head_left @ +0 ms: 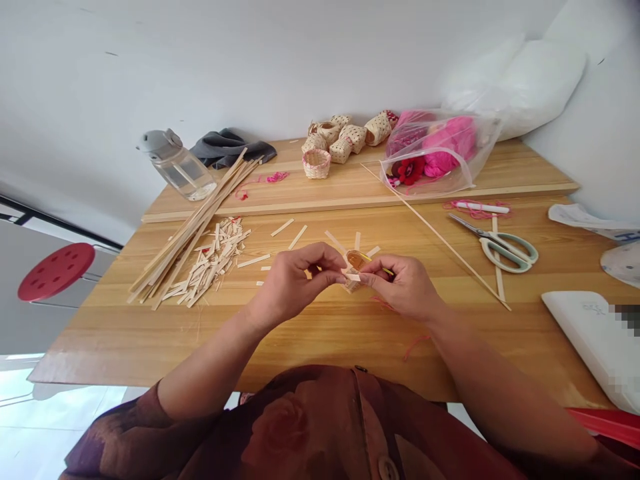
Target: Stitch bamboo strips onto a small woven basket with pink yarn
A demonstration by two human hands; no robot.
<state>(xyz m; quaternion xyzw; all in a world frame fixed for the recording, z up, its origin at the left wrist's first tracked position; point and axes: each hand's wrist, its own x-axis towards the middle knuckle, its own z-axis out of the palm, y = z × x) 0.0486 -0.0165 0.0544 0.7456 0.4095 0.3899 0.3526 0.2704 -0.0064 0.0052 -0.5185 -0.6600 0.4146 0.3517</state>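
A dark red flowered shirt (pixel 295 427) fills the bottom edge, and two bare forearms reach over a wooden table (pixel 300 340). Between the hands, near the table's middle, is a small basket (pixel 351 288) with loose strips spreading from its far rim. The left hand (pixel 300 280) pinches its near edge between thumb and finger; the right hand (pixel 405 287) pinches the same edge opposite. Wood scraps (pixel 213 263) and long strips (pixel 195 227) lie left, scissors (pixel 505 250) right. Woven baskets (pixel 345 143) sit behind, beside a bag (pixel 445 157) holding pink yarn.
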